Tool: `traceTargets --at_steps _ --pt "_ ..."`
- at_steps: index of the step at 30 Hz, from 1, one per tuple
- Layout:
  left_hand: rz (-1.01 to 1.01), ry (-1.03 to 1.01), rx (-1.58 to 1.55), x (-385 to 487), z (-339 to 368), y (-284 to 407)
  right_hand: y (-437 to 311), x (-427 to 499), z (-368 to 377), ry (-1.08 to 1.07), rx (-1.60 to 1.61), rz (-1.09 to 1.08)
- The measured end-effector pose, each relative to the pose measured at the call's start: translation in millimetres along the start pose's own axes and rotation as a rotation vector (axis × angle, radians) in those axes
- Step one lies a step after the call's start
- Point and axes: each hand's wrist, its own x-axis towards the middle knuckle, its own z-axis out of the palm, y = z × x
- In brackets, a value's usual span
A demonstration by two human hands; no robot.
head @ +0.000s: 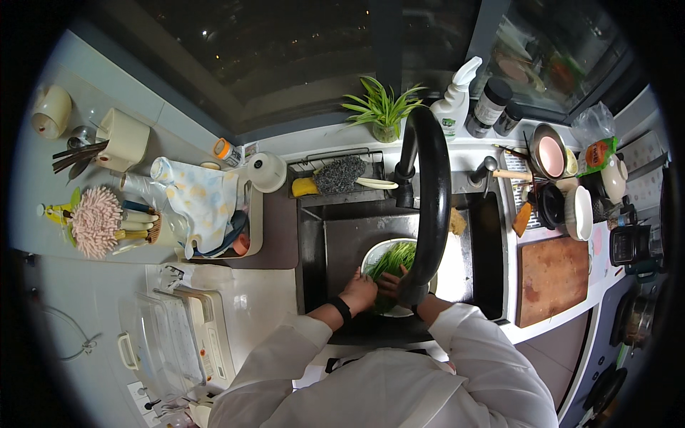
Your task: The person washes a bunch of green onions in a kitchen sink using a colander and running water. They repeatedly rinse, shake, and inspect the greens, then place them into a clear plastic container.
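A white bowl [368, 259] stands in the dark sink [342, 235], with a bunch of long, thin green leafy vegetables [395, 259] in it. At the bowl's left edge is my left hand [359, 292], its fingers bent against the rim and the ends of the greens; whether they grip anything is hidden. My right hand [392, 283] lies over the greens with its fingers spread. The thick black faucet [436, 198] arches above the bowl and covers its right side and part of my right wrist.
Behind the sink, a wire rack [342, 155] holds a dark mesh scrubber [347, 175] and a yellow sponge [304, 186]. A wooden cutting board [554, 281] lies to the right. Dishes and a steel bowl [540, 139] crowd the far right corner. A cloth-covered bin [259, 224] stands left.
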Motion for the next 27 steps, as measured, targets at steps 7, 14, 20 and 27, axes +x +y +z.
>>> traceTargets --at_steps 7,14,20,27 --pt "0.028 -0.051 0.097 16 7 8 83 -14 -28 -0.498 2.002 0.383" --pt "-0.037 -0.085 -0.413 17 -19 13 67 -9 -31 -0.954 2.163 0.136" --pt "-0.339 -0.021 -0.565 3 -28 -29 12 44 -23 -0.949 2.235 -0.018" --pt "-0.254 -0.098 -0.625 -9 -2 -22 41 46 -17 -0.596 2.230 -0.215"
